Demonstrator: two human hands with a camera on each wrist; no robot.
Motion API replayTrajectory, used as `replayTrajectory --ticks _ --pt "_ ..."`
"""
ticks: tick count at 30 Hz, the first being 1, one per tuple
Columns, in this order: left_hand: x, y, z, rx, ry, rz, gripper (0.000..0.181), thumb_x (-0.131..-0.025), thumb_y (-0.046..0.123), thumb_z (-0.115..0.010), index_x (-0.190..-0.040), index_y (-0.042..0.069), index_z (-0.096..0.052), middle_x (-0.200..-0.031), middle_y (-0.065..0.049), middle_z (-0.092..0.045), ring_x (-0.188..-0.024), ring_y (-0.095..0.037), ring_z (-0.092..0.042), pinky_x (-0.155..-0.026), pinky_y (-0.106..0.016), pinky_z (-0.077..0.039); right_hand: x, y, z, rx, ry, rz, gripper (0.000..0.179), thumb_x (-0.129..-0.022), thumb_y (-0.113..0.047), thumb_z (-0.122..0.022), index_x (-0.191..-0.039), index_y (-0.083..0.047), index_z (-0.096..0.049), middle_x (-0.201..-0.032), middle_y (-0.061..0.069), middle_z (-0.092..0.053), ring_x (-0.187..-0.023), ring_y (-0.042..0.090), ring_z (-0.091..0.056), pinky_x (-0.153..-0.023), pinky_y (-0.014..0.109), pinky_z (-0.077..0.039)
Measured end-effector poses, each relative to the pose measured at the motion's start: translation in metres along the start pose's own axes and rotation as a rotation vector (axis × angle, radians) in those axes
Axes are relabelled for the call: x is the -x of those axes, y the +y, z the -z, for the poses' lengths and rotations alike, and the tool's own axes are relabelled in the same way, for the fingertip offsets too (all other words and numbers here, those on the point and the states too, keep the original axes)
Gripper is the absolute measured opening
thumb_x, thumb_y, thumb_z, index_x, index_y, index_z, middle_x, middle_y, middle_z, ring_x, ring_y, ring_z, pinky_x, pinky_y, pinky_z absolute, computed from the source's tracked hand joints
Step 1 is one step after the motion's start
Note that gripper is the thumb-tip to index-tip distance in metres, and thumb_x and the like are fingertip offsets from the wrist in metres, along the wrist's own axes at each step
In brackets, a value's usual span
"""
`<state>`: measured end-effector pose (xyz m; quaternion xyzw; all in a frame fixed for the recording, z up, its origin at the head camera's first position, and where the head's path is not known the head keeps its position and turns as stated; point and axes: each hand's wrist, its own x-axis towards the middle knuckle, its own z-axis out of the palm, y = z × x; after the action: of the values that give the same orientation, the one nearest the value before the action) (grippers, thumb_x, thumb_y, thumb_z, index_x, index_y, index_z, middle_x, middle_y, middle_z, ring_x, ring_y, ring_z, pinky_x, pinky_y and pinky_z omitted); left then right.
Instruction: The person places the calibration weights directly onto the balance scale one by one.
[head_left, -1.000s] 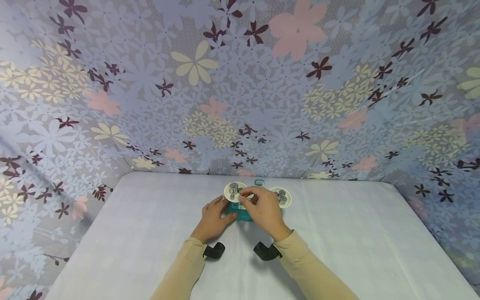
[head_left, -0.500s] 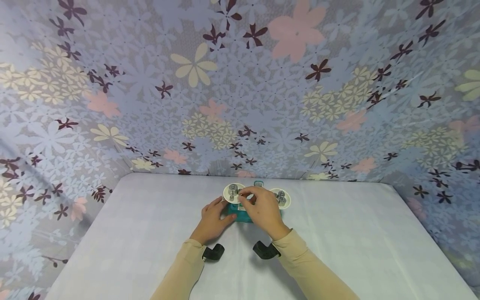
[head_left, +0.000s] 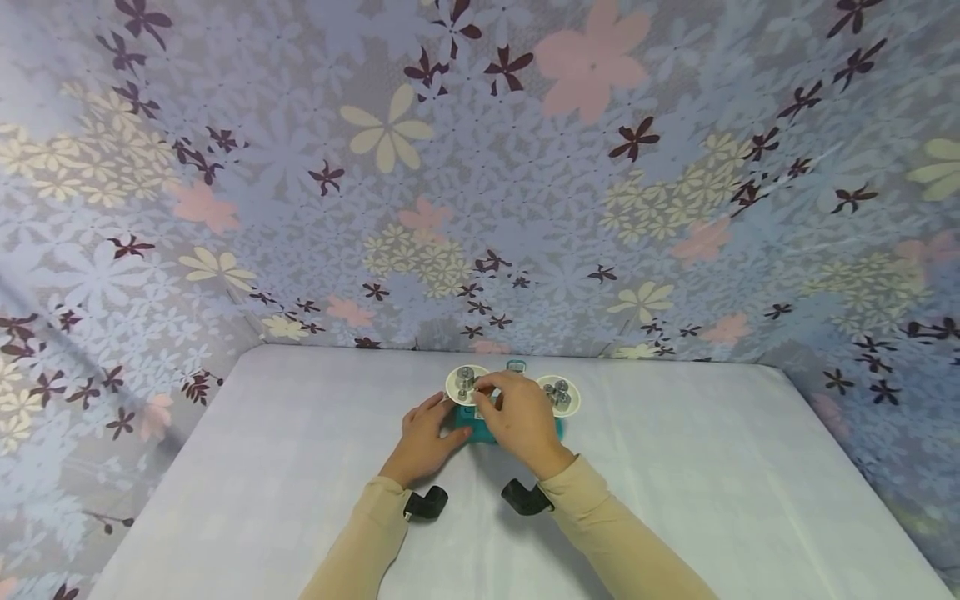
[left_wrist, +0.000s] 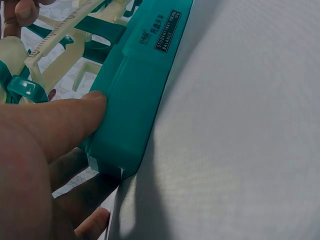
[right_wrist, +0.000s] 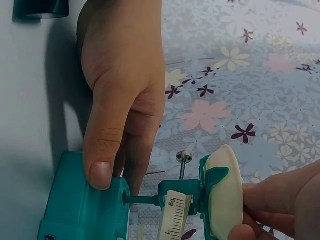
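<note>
A teal student tray balance (left_wrist: 132, 100) stands near the back edge of the table. My left hand (head_left: 423, 437) grips its left end, thumb on the base front and fingers round the end behind. Metal weights (head_left: 465, 377) stand on the cream left pan (head_left: 453, 395). My right hand (head_left: 521, 421) reaches across the balance with thumb and forefinger brought together at that pan's inner edge; I cannot tell what is between the fingertips. Several more metal weights (head_left: 558, 392) sit on the right pan (head_left: 574, 405). In the right wrist view, the right fingers (right_wrist: 275, 200) are behind the pan (right_wrist: 225, 192).
The table (head_left: 675, 483) has a pale cloth over it. Right behind it rises a flower-patterned backdrop (head_left: 480, 183). A small teal-rimmed piece (head_left: 516, 366) shows behind the balance, between the pans. Black wrist mounts (head_left: 426, 504) jut inward from both sleeves.
My right hand has shifted slightly left, uncovering more of the right pan and its weights. The left hand keeps its hold on the balance.
</note>
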<state>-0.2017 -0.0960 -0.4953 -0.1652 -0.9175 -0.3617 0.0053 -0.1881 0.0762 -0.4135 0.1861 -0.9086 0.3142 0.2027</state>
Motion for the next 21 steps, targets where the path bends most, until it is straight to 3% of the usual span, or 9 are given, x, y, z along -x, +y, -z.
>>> replayTrajectory --ticks 21 --pt "0.0013 -0.0001 0.0 -0.005 0.009 0.016 0.061 -0.09 0.041 -0.056 -0.139 0.008 -0.042 -0.139 -0.005 -0.045 -0.136 -0.024 -0.025 -0.106 -0.054 -0.013 -0.0016 -0.0024 -0.0039 0.042 -0.037 0.0 0.01 -0.087 -0.024 -0.065 -0.091 -0.019 -0.072 -0.08 -0.009 -0.063 -0.055 0.001 -0.046 -0.046 0.019 -0.038"
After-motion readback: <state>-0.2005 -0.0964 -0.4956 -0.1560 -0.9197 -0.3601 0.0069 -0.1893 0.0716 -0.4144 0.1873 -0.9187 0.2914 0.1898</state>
